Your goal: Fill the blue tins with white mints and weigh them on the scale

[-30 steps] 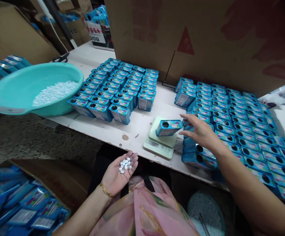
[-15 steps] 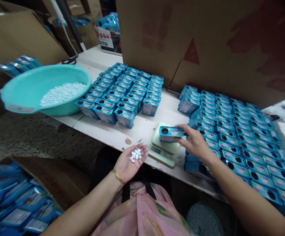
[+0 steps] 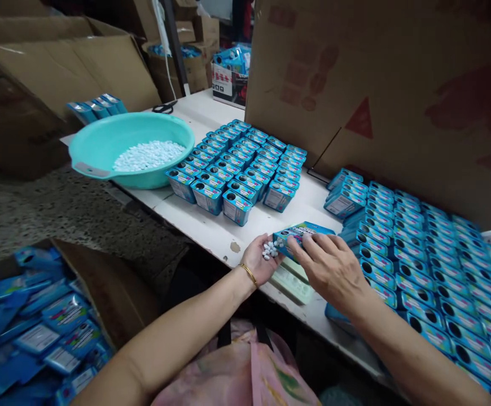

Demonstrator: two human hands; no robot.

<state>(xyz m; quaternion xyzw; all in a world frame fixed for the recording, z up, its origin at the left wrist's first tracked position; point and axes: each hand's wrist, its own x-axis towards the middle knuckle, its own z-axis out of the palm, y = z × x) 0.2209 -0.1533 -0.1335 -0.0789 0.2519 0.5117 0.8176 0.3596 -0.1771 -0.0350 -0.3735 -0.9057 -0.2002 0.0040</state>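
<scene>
My left hand is cupped palm up with several small white candies in it. Its fingertips are partly hidden by a blue box with a round dark hole in its end. My right hand grips this box from above, tilted on its side. The holed end is over my left palm, with candies at the opening; which way they move I cannot tell. Below both hands a pale green scale lies on the white table, partly covered.
A turquoise basin of white candies stands at the left. Rows of upright blue boxes fill mid-table, more boxes the right. A large carton forms the back. Lower left, an open carton holds blue boxes.
The box in my right hand has been turned from upright over the scale to lying tilted against my left palm. My left hand has come up to meet it. The view has shifted left.
</scene>
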